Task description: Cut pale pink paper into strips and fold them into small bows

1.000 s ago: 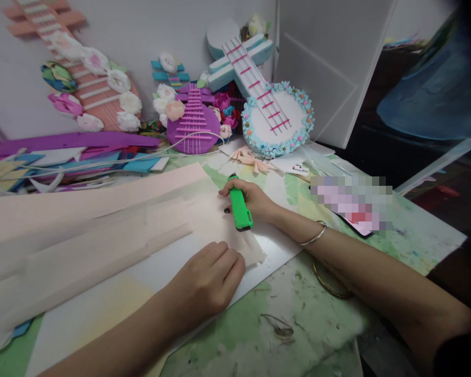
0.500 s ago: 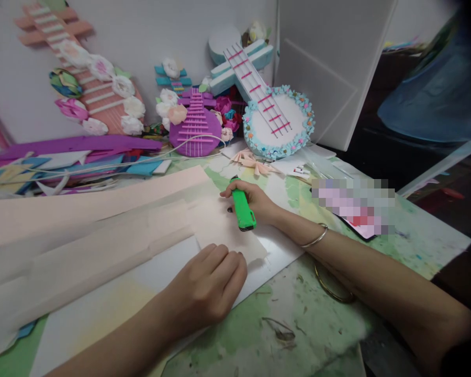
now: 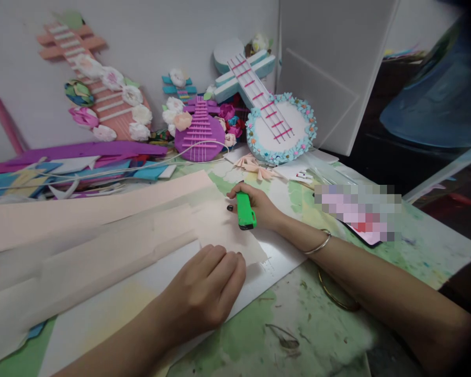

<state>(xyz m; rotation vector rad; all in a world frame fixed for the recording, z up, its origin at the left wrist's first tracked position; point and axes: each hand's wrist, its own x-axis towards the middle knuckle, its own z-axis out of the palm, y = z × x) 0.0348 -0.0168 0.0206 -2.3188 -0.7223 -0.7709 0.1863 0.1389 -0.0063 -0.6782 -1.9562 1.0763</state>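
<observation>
My right hand [image 3: 264,208] is wrapped round a green utility knife [image 3: 244,210] with a black end. Its blade is not visible. Underneath lies a pale pink sheet of paper [image 3: 220,228], its right edge partly cut or torn beside the hand. My left hand [image 3: 210,285] rests with curled fingers at the near edge of this sheet. Its fingertips are hidden, so I cannot see whether they pinch anything. A white board [image 3: 141,303] is under the paper. Long overlapping pale strips of paper [image 3: 102,256] stretch away to the left.
Against the wall lean a pink [image 3: 113,110], a purple [image 3: 201,133] and a light blue craft instrument [image 3: 280,128]. Coloured foam scraps [image 3: 90,157] and a white cord crowd the back left. A phone-like object [image 3: 361,222], partly blurred out, lies to the right.
The whole view has shifted slightly, so the background sits a little lower and further right. The green knife appears more upright in my right hand. My left hand stays almost in place.
</observation>
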